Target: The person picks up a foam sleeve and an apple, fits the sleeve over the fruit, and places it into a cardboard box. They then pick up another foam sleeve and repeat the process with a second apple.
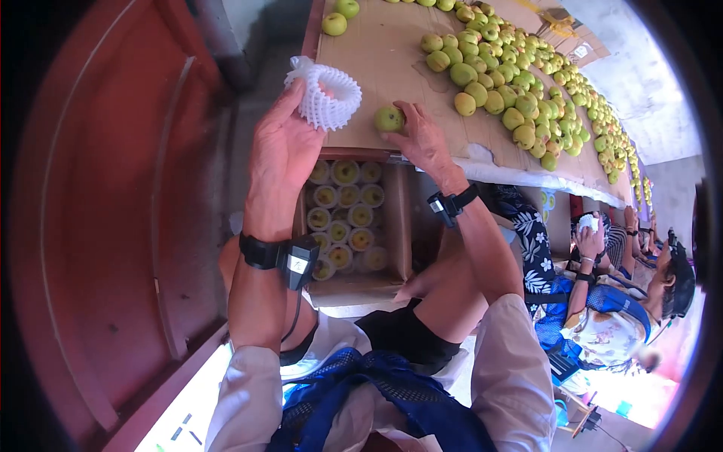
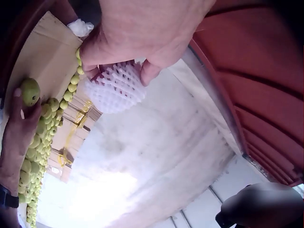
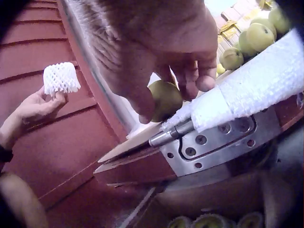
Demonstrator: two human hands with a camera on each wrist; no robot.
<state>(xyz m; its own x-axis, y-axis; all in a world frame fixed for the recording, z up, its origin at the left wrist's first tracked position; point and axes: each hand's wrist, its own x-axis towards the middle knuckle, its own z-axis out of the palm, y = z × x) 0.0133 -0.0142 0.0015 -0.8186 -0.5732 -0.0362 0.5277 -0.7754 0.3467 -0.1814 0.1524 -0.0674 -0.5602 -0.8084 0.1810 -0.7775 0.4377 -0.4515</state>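
In the head view my left hand holds a white foam fruit net up at the near left corner of the table, with fingers inside it. The left wrist view shows the thumb and fingers at the rim of this net, its mesh spread wide. My right hand grips a green apple between thumb and fingers, close over the cardboard near the table's front edge. Seen from the right wrist, the apple is partly hidden behind the thumb.
Loose green apples are heaped along the cardboard-covered table. Below its edge stands a cardboard box of netted apples. A metal hinge shows at the table edge. Red panels rise at left; another person sits at right.
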